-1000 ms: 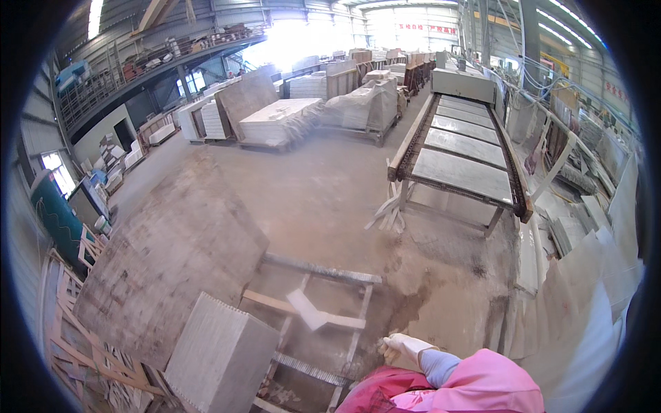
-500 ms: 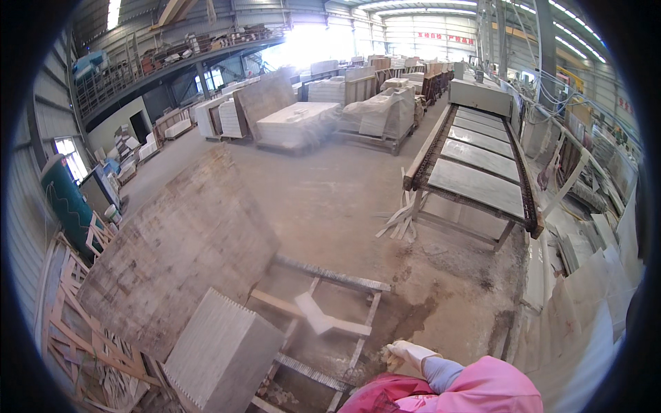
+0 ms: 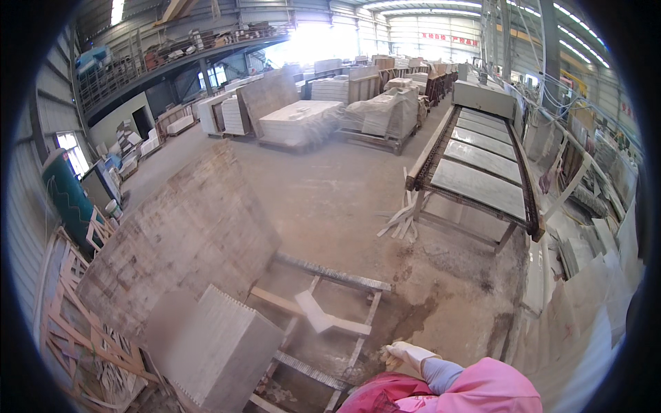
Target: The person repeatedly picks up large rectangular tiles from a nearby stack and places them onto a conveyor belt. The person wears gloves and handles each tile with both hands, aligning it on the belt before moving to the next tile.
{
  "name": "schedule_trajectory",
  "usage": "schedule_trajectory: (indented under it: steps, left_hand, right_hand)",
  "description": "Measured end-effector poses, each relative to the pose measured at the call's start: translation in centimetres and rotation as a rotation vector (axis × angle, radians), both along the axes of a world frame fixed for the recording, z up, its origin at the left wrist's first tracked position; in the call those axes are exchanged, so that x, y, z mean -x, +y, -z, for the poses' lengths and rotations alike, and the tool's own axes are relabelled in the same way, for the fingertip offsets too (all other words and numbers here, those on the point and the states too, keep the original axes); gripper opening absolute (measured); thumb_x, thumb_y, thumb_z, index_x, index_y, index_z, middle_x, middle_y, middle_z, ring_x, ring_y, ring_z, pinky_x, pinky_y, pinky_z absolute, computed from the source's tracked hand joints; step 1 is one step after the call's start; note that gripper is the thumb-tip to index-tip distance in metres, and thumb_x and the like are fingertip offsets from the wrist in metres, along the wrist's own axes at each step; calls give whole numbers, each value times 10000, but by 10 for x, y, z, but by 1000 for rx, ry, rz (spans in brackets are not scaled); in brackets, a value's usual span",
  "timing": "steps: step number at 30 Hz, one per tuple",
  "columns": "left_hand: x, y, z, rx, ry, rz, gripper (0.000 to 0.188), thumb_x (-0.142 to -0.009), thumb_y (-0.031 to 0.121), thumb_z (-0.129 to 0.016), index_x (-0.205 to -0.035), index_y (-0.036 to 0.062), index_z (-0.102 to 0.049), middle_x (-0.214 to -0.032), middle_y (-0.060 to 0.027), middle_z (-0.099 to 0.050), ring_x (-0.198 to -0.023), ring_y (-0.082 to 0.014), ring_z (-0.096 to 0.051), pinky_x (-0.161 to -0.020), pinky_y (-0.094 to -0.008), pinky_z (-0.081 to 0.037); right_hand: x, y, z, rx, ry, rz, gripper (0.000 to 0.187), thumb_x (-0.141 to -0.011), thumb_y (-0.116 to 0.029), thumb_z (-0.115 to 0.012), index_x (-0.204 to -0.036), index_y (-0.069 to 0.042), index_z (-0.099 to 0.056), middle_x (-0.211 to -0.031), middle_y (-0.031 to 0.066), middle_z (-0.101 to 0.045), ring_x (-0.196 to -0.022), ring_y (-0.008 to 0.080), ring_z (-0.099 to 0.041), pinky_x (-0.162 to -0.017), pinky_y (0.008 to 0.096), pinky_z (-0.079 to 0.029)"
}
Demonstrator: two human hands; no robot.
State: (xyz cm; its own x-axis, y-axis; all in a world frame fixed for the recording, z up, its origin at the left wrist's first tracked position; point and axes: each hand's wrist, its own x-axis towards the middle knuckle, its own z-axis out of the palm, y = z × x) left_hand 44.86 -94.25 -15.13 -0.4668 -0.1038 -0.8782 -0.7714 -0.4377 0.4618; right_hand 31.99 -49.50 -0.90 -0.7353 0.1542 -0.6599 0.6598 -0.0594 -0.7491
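Note:
My right hand (image 3: 399, 354) wears a pale glove with tan fingertips and comes in low at right of centre, from a pink sleeve (image 3: 489, 389) with a bluish cuff. Its fingers look curled in, and whatever they may hold is hidden. Left of it lies a metal frame (image 3: 372, 310) with ribbed crossbars. A wooden bar (image 3: 275, 301) and a white angled piece (image 3: 313, 313) rest across this frame. Beyond them, at lower left, a stack of grey-white stone slabs (image 3: 237, 351) leans by a large worn wooden board (image 3: 186, 234). My left hand is out of view.
A roller conveyor (image 3: 413, 180) carrying pale slabs runs away at right, with scrap strips (image 3: 399, 221) by its leg. Stone sheets (image 3: 585, 296) lean along the right side. Wooden crate frames (image 3: 58, 323) and a green tank (image 3: 69, 199) stand left; wrapped slab pallets (image 3: 299, 124) farther off.
The view has shifted very slightly. A blurred greyish patch now shows at the left of the slab stack. My right hand has kept its place.

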Motion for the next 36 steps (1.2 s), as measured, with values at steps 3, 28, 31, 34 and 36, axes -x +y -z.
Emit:
schedule_trajectory:
  steps: [3,28,31,34,36]
  left_hand:
    - [-5,1,4,29,11,1,442,-898,331,-414,-1200,10,-415,-1115,-220,-505,-988,-382,-517,-835,-466,-467]
    - [-25,22,-4,-2,-21,-148,263,-809,291,-521,-964,87,-581,-782,-70,-602,-650,-216,-559,-604,-341,-466]
    - [-28,24,-3,17,-35,-150,270,-813,308,-521,-971,100,-590,-800,-61,-614,-663,-203,-565,-616,-336,-466]
    - [-33,26,-2,32,-53,-140,277,-816,326,-521,-977,114,-598,-817,-52,-626,-675,-190,-571,-628,-330,-466]
    - [-36,28,0,46,-64,-132,282,-819,338,-521,-982,123,-603,-829,-46,-634,-683,-181,-575,-636,-327,-466]
  right_hand:
    - [-26,-1,-26,351,-27,277,209,-870,-338,-500,-916,-139,-546,-777,14,-552,-677,165,-494,-501,322,-321]
    - [-11,11,6,219,-103,35,286,-889,-367,-466,-938,-116,-595,-747,23,-571,-624,139,-520,-466,273,-372]
    - [-7,15,20,187,-134,1,296,-898,-360,-448,-942,-112,-604,-758,36,-589,-626,147,-539,-483,280,-392]
    - [-2,21,42,138,-176,-46,308,-907,-353,-431,-945,-108,-614,-769,49,-607,-629,156,-559,-500,287,-412]
    - [1,25,59,106,-203,-78,318,-913,-348,-419,-947,-105,-620,-776,57,-619,-630,161,-572,-511,292,-426]
